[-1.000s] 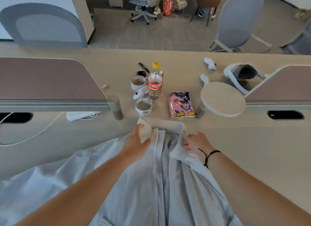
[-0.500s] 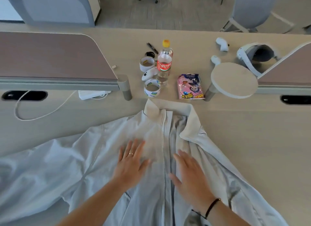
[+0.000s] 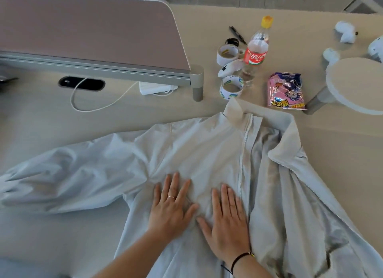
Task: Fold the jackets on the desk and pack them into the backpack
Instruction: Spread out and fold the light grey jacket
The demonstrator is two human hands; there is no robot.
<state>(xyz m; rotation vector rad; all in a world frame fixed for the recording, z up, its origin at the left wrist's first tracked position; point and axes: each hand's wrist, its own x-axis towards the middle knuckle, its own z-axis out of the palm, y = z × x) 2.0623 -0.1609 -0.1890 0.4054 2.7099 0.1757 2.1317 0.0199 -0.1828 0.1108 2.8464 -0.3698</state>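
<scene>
A pale grey-white zip jacket (image 3: 199,151) lies front up on the beige desk (image 3: 342,157), collar toward the far side. Its left sleeve (image 3: 62,180) stretches out to the left, and its right front panel lies folded open. My left hand (image 3: 172,205) presses flat on the left chest panel, fingers straight, a ring on one finger. My right hand (image 3: 226,221) lies flat beside it, just left of the zip, with a black cord round the wrist. No backpack is in view.
Beyond the collar stand a plastic bottle (image 3: 256,51), two tape rolls (image 3: 231,87), a white mouse (image 3: 229,67) and a pink snack bag (image 3: 286,91). A brown desk divider (image 3: 91,31) runs at the left, with a white cable (image 3: 93,105). A round stand (image 3: 356,85) is at the right.
My hands left the collar and came down flat onto the jacket's chest. Since half a second ago my right hand has slid left across the zip, close beside my left hand.
</scene>
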